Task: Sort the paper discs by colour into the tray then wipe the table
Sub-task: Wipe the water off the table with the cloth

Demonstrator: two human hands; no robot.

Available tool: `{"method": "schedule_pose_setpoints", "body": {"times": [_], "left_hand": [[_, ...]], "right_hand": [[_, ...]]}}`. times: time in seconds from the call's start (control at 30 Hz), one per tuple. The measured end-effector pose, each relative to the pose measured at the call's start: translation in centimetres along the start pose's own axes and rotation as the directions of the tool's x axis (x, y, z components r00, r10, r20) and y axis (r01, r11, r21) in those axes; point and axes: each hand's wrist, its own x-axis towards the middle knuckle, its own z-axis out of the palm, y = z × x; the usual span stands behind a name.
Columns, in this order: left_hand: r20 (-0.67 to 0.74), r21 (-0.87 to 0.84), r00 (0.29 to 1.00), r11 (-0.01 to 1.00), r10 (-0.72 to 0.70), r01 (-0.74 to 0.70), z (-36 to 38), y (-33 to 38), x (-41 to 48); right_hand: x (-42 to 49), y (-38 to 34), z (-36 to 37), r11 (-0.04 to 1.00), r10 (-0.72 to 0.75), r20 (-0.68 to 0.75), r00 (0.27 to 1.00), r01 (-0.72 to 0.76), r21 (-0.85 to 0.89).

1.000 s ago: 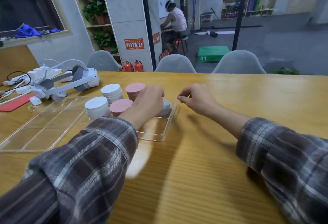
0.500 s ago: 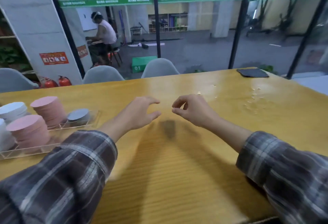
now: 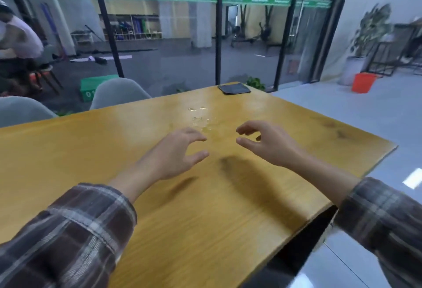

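The left hand [image 3: 175, 153] and right hand [image 3: 267, 143] hover empty, fingers loosely spread, probably poised to wipe. Droplets [image 3: 201, 117] dot the table [image 3: 91, 150] just ahead (the cloth [image 3: 234, 88] sits at its far corner).

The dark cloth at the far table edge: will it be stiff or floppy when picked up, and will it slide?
The cloth lies flat and folded, so it will probably droop and unfold when lifted. It looks thin, so likely light. On the glossy table it may slide easily.
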Motion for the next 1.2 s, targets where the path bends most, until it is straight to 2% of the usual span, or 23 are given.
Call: {"method": "schedule_pose_setpoints", "body": {"times": [0.1, 0.2, 0.3, 0.4, 0.6, 0.8, 1.0, 1.2], "left_hand": [[-0.034, -0.001, 0.999, 1.0, 0.025, -0.025, 0.2, -3.0, 3.1], [-0.074, -0.016, 0.997, 1.0, -0.011, 0.009, 0.4, -7.0, 7.5], [-0.051, -0.016, 0.998, 0.999, -0.044, 0.043, 0.7, -10.7, 11.5], [0.028, -0.029, 0.993, 0.993, -0.117, 0.118, -0.2, -12.5, 13.6], [0.211, -0.003, 0.957, 0.979, -0.198, 0.203, -6.0, -11.2, 15.5], [0.268, 0.014, 0.944, 0.981, -0.191, 0.194, -8.6, -8.9, 17.7], [0.302, 0.044, 0.932, 0.98, -0.2, 0.196, -7.1, -6.3, 21.0], [0.261, 0.071, 0.921, 0.957, -0.289, 0.28, -4.7, -4.6, 26.8]], "right_hand": [[3.6, 0.7, 0.9, 0.998, 0.005, 0.024, 1.0, -0.004, -0.058], [9.5, 1.0, 2.8, 0.991, -0.01, 0.052, 0.999, 0.017, -0.134], [15.2, 1.4, 4.7, 0.986, 0.017, 0.064, 0.998, -0.006, -0.166], [18.8, 1.3, 5.1, 0.989, 0.071, 0.102, 0.992, -0.056, -0.136], [20.5, -1.5, 0.3, 0.974, 0.215, 0.209, 0.954, -0.194, -0.115], [21.4, -2.7, -3.8, 0.95, 0.296, 0.215, 0.931, -0.262, -0.171], [23.6, 0.5, -5.1, 0.95, 0.289, 0.251, 0.924, -0.244, -0.194], [29.5, 6.8, -5.3, 0.962, 0.221, 0.313, 0.924, -0.154, -0.225]]}}
